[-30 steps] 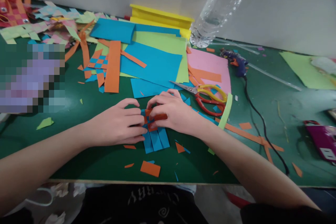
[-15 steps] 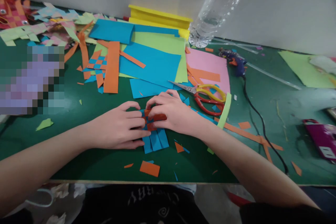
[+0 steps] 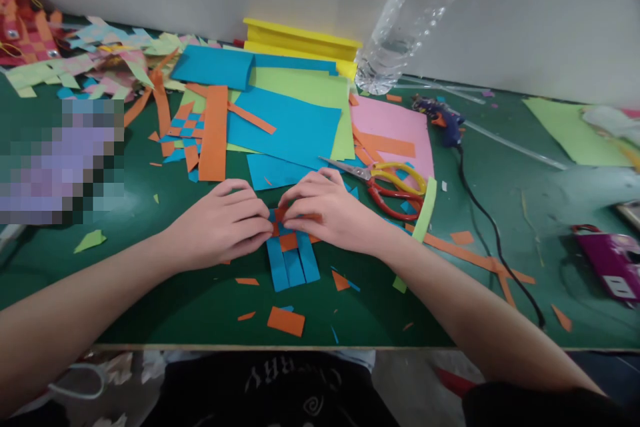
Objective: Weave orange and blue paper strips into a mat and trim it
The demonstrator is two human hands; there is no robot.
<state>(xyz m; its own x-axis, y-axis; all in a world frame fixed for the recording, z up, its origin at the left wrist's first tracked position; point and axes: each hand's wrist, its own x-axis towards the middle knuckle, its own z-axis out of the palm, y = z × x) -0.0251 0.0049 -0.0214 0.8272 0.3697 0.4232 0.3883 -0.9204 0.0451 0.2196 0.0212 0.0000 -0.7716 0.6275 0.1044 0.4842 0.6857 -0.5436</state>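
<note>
A small weave of blue and orange paper strips (image 3: 293,260) lies on the green table (image 3: 200,300) in front of me. My left hand (image 3: 225,223) rests on its left side, fingers curled and pressed onto the strips. From the right, my right hand (image 3: 330,210) pinches an orange strip at the weave's top with bent fingers. The upper part of the weave is hidden under both hands; three blue strip ends stick out toward me.
Scissors with yellow and red handles (image 3: 395,183) lie just right of my right hand. Blue, green and pink paper sheets (image 3: 295,123) spread behind. A clear plastic bottle (image 3: 400,27), a glue gun (image 3: 443,117) with its cord, orange scraps (image 3: 286,320) and a purple object (image 3: 607,263) lie around.
Both hands shifted slightly; the left hand's fingers flattened onto the weave, and more of the blue strips and an orange square now show below the hands.
</note>
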